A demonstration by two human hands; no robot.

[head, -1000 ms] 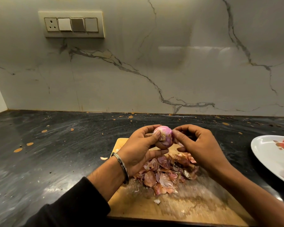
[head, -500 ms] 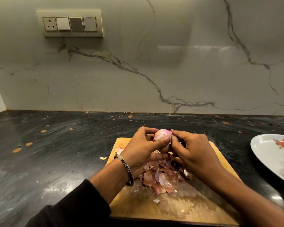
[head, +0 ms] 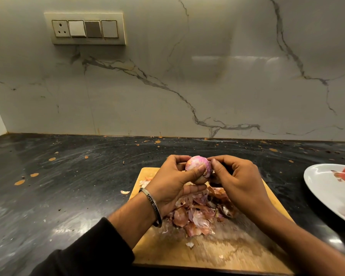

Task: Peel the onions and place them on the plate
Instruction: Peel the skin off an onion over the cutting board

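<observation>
Setting: dark stone counter [head: 72, 188] against a pale veined wall [head: 207, 76]; a switch plate [head: 85, 28] is mounted upper left.
Board: wooden board [head: 237, 253] on the counter, directly below both hands.
Peels: a heap of dry pink-brown peels [head: 199, 216] on the board; a few loose scraps lie on the board and on the counter just beside its left edge.
Onion: one onion [head: 197, 167], pale pink and mostly bare, held above the far end of the board, clear of the wood.
Left hand: left hand [head: 173, 186] curled round the onion, thumb laid across its near face; a metal bangle [head: 152, 206] sits on the wrist.
Right hand: right hand [head: 239, 182] touching the onion's right side, fingertips drawn together; they appear to pinch a shred of skin, though the contact is too small to confirm.
Plate: white plate [head: 323, 184] at the right edge, well apart from the board, holding something pinkish, partly cut off by the frame.
Step in hand: judged to be stripping the last skin from this onion.
Next move: likely pull the remaining shred free, let it drop on the heap, then carry the onion rightward to the plate.
</observation>
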